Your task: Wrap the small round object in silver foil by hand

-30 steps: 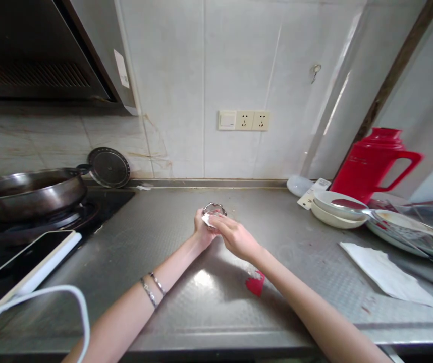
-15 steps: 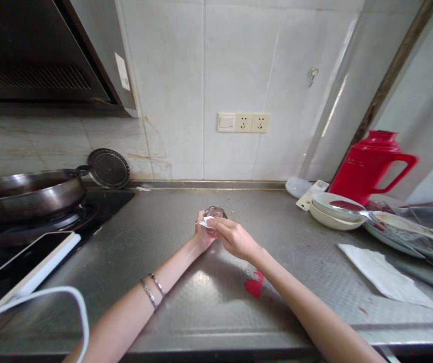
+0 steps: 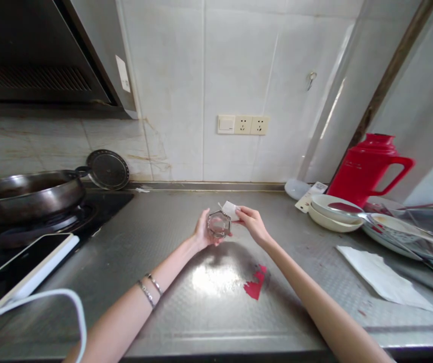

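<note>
Over the middle of the steel counter (image 3: 163, 222), my left hand (image 3: 202, 233) holds a small clear glass dish with a many-sided rim (image 3: 219, 225), its opening tilted towards me. To its right, my right hand (image 3: 252, 223) pinches a small folded piece of white tissue (image 3: 230, 208) between thumb and fingers. The tissue is just above the dish's far right edge; whether they touch I cannot tell. A torn red patch (image 3: 255, 285) shows on the counter nearer to me.
A steel pan (image 3: 31, 196) stands on the black hob at left, with a phone (image 3: 23, 269) and white cable (image 3: 78, 302) in front. At right are stacked bowls (image 3: 333, 217), a red thermos jug (image 3: 368, 169), plates (image 3: 390, 237) and a flat white tissue sheet (image 3: 385, 277).
My right hand has moved right, drawing the tissue out of the glass dish. The dish, covered by my fingers before, now shows its open top.
</note>
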`<state>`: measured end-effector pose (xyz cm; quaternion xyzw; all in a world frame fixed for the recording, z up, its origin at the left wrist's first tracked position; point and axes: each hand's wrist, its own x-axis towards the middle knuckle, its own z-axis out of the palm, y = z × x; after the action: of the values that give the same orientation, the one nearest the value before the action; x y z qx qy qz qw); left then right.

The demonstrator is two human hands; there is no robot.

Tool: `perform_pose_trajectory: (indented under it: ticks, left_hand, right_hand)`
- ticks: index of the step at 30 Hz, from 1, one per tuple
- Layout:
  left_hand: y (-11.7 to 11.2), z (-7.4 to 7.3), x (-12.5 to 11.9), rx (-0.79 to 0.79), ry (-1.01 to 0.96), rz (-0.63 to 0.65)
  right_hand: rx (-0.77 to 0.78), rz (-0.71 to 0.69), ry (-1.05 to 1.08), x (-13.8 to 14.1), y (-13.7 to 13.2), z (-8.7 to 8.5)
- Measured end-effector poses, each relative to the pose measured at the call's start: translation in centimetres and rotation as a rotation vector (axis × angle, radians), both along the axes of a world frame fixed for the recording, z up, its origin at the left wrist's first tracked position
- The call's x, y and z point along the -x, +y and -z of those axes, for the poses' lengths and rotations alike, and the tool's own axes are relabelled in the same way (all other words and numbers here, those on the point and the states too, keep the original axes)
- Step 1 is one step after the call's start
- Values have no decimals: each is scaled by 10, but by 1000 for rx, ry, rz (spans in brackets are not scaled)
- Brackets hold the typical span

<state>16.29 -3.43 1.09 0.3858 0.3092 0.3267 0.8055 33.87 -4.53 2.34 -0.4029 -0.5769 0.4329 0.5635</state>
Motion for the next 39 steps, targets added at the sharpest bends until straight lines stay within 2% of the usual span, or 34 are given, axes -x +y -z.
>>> perform_pose_trajectory:
  ticks: [8,13,20,22,24,26,28,29,31,33,36,39]
  left_hand:
    - [4,5,4,-90,85,192]
    - [2,2,5,-103,108,272]
    - [1,1,5,-91,131,311]
    - [5,2,4,-95,172,283]
    - [10,1,4,-132,274,163]
    - [15,-4,6,-244,417,-69]
    - [17,-11,8,-451,546,-332]
    - [16,-14,9,-580,585,-398]
    - [9,-17,9,-787,642,-427]
    - [-3,-16,5,-917,728,-360]
    - [-19,-8,-7,-996,951,-262]
    - [-23,0,-16,-1007,1027,-261]
  right_hand:
    - [242,-319,34,2,-14,-9]
    - [335,-360,32,4,-16,-6]
    - [339,-320,60,6,-14,-2]
    - [346,-275,56,6,-11,-1]
    - [361,-196,48,5,-8,1]
    - [375,-111,45,5,-5,4]
    - [380,-50,52,4,-3,5]
    - [377,-21,51,4,-3,5]
    - [346,53,18,3,-2,5]
    - [299,115,-33,3,-3,4]
    - [246,157,-77,5,-4,3]
    - [211,174,-107,7,-4,4]
